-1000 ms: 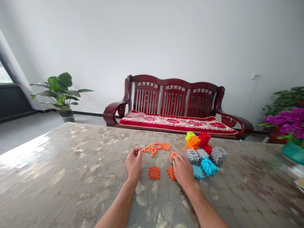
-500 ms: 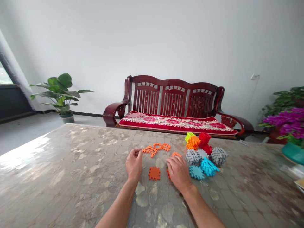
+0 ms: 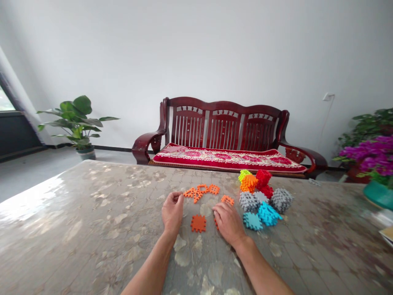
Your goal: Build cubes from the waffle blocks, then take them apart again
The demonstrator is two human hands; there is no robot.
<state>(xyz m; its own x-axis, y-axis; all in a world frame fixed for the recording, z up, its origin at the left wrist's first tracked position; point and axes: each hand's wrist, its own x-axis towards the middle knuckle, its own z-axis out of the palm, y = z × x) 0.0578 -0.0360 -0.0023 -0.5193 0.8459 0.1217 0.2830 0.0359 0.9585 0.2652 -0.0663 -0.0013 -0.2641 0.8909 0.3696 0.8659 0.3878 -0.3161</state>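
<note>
My left hand (image 3: 172, 212) rests on the table with thumb and fingers pinched together. Its fingertips are at the left edge of an orange triangular interlocking piece (image 3: 189, 193); whether they grip anything is hidden. My right hand (image 3: 227, 222) curves over an orange interlocking tile (image 3: 216, 223), mostly covered by the fingers and thumb. Between my hands lies a solid orange-red square tile (image 3: 198, 223). Farther back, more orange pieces lie flat: another triangle (image 3: 197, 195), an open frame (image 3: 202, 189) and a lattice square (image 3: 214, 189). One windowed orange piece (image 3: 227, 199) sits just beyond my right hand.
Right of my right hand are stacks of interlocking tiles: blue (image 3: 269, 214), teal (image 3: 252, 221), grey (image 3: 281, 200), orange (image 3: 248, 183), red (image 3: 264, 179) and yellow-green (image 3: 244, 175). A wooden bench (image 3: 222, 123) stands behind the table (image 3: 101, 229). Purple flowers (image 3: 374, 153) are at the right.
My right hand has shifted very slightly left over its tile. My left hand keeps its pinched pose, and the loose pieces stay in place; the camera view has moved a little.
</note>
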